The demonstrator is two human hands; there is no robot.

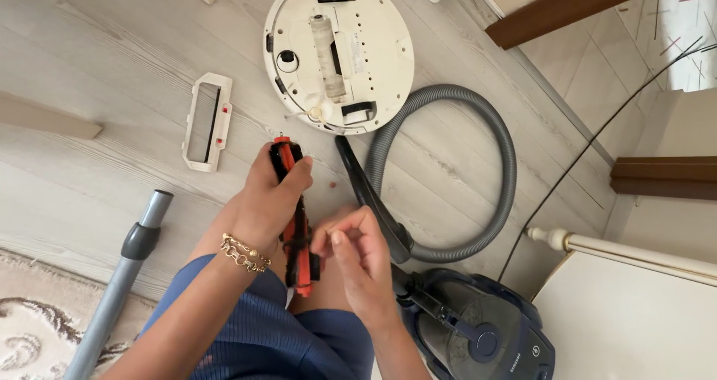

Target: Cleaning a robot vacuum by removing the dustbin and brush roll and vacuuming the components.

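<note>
— Gripping the roller brush (296, 231) in my left hand (267, 201), fingers wrapped round its upper half, near the middle of the frame. It's the red and black one, held almost upright over my lap, its orange end cap pointing toward the top of the frame.

— And your right hand?

— My right hand (362, 257) is just beside the brush's lower end, fingertips pinched together as if on a bit of hair or lint. Whatever is between them is too small to make out, so I can't say for sure it holds anything.

— So which step is this?

— I'd judge I'm picking the brush clean, strand by strand. The next move, as I see it, calls for turning the brush a little in my left hand and pinching again close to the bristles, without bending them.

— What's around you?

— Just above my hands, at the top centre, the round white robot vacuum (337, 51) lies belly-up on the floor (97, 51), with its brush bay open. To the left of it, well apart, lies the white brush cover (207, 122). A grey hose (478, 178) loops from beside my right hand round to the dark blue canister vacuum (478, 331) at lower right. A grey tube (123, 275) slants across the lower left, over the edge of a patterned rug (30, 328).
</note>
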